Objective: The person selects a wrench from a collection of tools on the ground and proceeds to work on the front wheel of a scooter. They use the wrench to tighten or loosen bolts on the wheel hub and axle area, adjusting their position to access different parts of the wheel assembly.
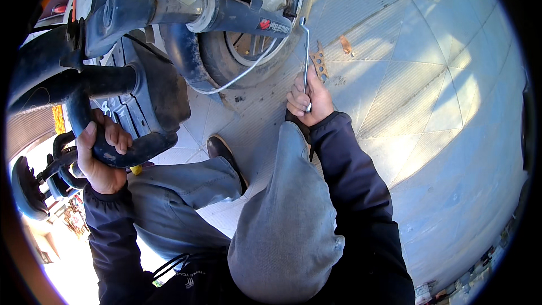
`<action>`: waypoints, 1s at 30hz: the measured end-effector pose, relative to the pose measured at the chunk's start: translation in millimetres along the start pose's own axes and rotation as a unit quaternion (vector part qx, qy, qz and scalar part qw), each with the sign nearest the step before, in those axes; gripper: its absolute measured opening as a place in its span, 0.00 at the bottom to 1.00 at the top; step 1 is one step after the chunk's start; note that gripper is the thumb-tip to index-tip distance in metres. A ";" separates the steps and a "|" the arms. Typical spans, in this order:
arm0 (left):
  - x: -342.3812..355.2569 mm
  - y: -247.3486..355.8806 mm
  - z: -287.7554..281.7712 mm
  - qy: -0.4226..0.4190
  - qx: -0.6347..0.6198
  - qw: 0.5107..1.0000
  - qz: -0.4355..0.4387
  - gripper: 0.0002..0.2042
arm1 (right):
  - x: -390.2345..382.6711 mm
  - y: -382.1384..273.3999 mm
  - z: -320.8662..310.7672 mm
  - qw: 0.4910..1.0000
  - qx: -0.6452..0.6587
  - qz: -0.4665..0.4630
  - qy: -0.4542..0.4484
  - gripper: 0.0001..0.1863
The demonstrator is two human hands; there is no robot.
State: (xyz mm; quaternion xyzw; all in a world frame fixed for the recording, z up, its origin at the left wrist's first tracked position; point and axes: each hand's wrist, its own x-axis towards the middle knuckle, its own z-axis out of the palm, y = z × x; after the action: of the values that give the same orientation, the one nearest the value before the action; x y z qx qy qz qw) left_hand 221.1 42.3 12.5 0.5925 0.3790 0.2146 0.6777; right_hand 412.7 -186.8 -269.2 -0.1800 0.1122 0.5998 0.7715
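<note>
My right hand (pixel 311 99) is closed round a silver ring spanner (pixel 306 45), whose offset ring end points away from me, close to the wheel's axle bolt (pixel 289 12) but apart from it. On the left, my left hand (pixel 105 149) grips a black tubular bar (pixel 113 152) of a motor scooter. The scooter's wheel (pixel 226 70) has a dusty tyre and a spoked grey rim. Over the wheel reaches a dark shock absorber (pixel 243 16) with printing on its side. A pale cable (pixel 243 74) loops down beside the tyre.
A perforated rusty metal strip (pixel 319 62) and a brown scrap (pixel 345 45) lie on the tiled floor (pixel 406 96) right of the wheel. The scooter's dark plastic body (pixel 155 82) fills the left side. My shoe (pixel 226 161) rests on the floor below the wheel.
</note>
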 end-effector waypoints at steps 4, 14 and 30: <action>-0.9 1.4 -0.9 0.009 0.006 1.000 -0.001 0.16 | 2.5 -7.9 11.4 0.999 -0.027 -0.005 -0.017 0.28; -0.7 0.8 -1.6 0.007 0.009 1.000 -0.001 0.16 | 5.8 -11.9 7.6 0.998 -0.061 0.026 0.000 0.28; -0.6 1.8 -3.6 0.016 0.008 1.000 -0.005 0.17 | 24.6 -12.2 -4.2 0.966 -0.248 0.011 0.074 0.32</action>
State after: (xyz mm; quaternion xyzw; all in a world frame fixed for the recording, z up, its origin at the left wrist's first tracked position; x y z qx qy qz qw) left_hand 218.2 44.5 14.3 0.5925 0.3945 0.2180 0.6677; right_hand 431.0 -169.4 -280.8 -0.4081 0.0189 0.6025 0.6857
